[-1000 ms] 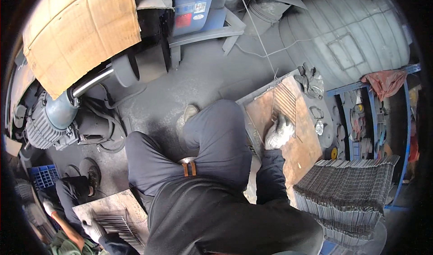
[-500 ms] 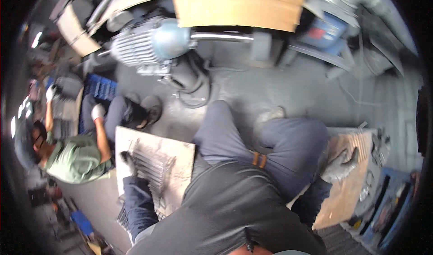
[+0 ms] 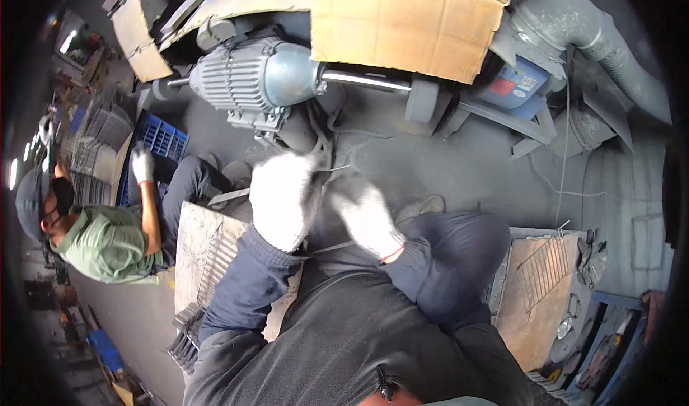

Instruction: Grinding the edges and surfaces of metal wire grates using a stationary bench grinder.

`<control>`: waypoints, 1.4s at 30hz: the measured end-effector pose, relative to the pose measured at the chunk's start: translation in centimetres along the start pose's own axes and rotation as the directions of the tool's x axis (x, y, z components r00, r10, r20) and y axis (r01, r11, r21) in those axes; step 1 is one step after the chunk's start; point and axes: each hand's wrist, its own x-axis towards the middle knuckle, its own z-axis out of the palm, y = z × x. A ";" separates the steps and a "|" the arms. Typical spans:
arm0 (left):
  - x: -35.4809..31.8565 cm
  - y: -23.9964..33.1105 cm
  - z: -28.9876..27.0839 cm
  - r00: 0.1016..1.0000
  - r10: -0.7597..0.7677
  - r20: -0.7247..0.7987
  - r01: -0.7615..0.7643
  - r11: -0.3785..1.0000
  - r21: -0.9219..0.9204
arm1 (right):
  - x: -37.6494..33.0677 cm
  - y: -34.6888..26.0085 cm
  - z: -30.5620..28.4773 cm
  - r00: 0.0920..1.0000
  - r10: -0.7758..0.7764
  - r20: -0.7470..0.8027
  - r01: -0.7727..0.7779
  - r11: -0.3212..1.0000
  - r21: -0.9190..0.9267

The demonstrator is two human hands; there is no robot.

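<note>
Both gloved hands are raised in front of the person's knees, blurred by motion. The left hand [image 3: 280,199] and right hand [image 3: 367,218] are close together with a thin wire piece [image 3: 331,246] running between and below them — it looks like the edge of a wire grille, but the blur hides whether the fingers are closed round it or merely against it, so I cannot tell the grip. To the left, a wire grille [image 3: 215,259] lies on a wooden board [image 3: 192,230] beside the left thigh; to the right, another wire grille [image 3: 547,266] rests on a second board [image 3: 527,313]. Judging by this, the work is mid-way — one piece is at the hands, others lie on both sides. A seated co-worker [image 3: 108,241] in green reaches toward stacked grilles [image 3: 100,137] by a blue crate [image 3: 161,142].
</note>
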 end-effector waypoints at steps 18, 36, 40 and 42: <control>4.8 0.6 24.8 0.702 -0.338 0.627 0.632 -0.111 -0.767 | -2.1 13.7 -18.0 0.515 0.804 -0.298 -0.662 0.594 0.458; 3.4 -3.4 24.4 0.638 -0.343 0.689 0.728 -0.023 -0.685 | 0.1 11.5 -16.3 0.512 0.816 -0.267 -0.767 0.575 0.285; 4.4 -7.1 19.1 0.553 -0.374 0.745 0.766 -0.126 -0.631 | 4.1 9.0 -11.3 0.489 0.846 -0.213 -0.818 0.529 0.225; 5.8 -5.3 19.3 0.575 -0.348 0.740 0.762 -0.101 -0.639 | 1.0 11.5 -13.5 0.456 0.861 -0.225 -0.830 0.503 0.243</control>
